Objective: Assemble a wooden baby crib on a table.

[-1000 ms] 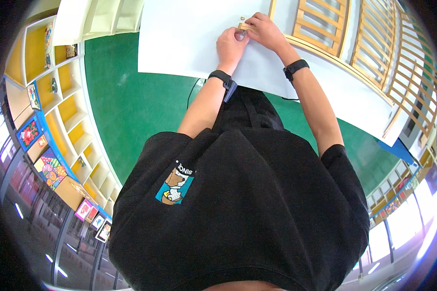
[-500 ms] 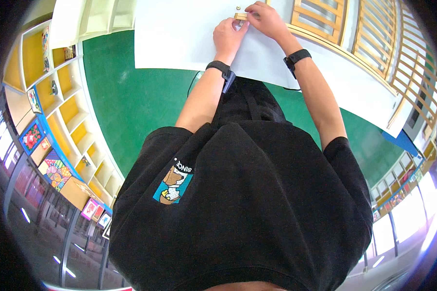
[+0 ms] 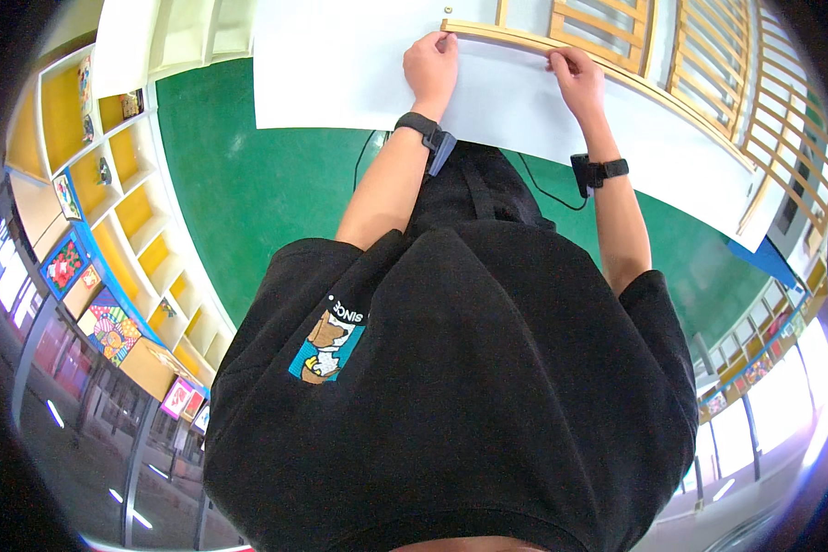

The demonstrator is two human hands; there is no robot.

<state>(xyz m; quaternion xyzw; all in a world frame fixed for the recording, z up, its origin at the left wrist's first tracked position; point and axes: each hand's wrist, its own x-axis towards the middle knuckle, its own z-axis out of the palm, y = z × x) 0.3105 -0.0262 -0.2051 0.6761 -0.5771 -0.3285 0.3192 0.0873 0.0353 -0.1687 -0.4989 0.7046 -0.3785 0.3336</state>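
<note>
A long, pale wooden rail [image 3: 501, 37] runs along the near side of a slatted wooden frame [image 3: 598, 35], which lies on a white tabletop [image 3: 340, 74]. At the rail's left end, my left hand [image 3: 431, 72] is closed, its thumb and fingertips pinching the near edge. Farther right along the same rail, my right hand [image 3: 579, 85] has its fingers curled, with the tips against the near edge; their exact grip is partly hidden. A small round metal piece [image 3: 448, 10] sits just beyond the rail's left end.
More slatted wooden panels [image 3: 713, 69] extend to the right. Below the table is a green floor [image 3: 221, 184]. White shelves with yellow backs [image 3: 129, 216] curve along the left. A dark cable [image 3: 542, 191] hangs by my right wrist.
My right hand has left the rail's left end and moved right along the rail. My left hand stays at that end, its fingers now curled more closely.
</note>
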